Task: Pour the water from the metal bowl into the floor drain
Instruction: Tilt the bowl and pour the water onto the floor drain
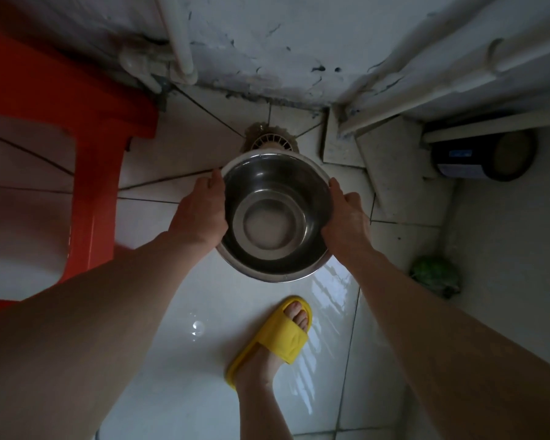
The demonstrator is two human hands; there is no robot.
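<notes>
I hold a round metal bowl [275,214] above the tiled floor, its mouth facing me and its far rim close over the floor drain [271,140]. My left hand [200,214] grips the bowl's left rim. My right hand [345,217] grips its right rim. The bowl's inside looks dark and shiny; I cannot tell whether water lies in it. The drain is a round white grate in a stained ring near the back wall, partly hidden by the bowl's far edge.
A red plastic stool [86,147] stands at the left. White pipes [178,42] run down the back wall. A dark tin [486,154] and a green object [434,274] sit at the right. My foot in a yellow slipper [273,338] stands on wet, glossy tiles.
</notes>
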